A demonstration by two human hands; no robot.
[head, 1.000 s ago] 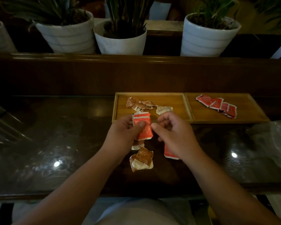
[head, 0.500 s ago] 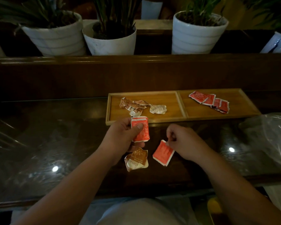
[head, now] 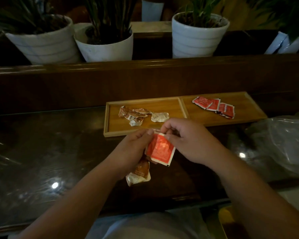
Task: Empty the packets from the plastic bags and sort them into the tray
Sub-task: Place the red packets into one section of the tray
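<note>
A small stack of red packets (head: 160,150) is held just in front of the wooden tray (head: 176,125). My left hand (head: 133,150) grips the stack from the left, and my right hand (head: 188,140) pinches its top edge. The tray has two compartments: several brown and white packets (head: 136,114) lie in the left one, several red packets (head: 214,106) in the right one. A brown packet (head: 139,172) lies on the glass table top, partly under my left hand.
A crumpled clear plastic bag (head: 280,147) lies on the table at the right. Behind the tray runs a dark wooden ledge (head: 145,69) with three white plant pots (head: 197,37) on it. The glass top (head: 41,152) reflects lights.
My right hand picked the red packet up off the table and brought it onto the red packet in my left hand. The view shifted slightly.
</note>
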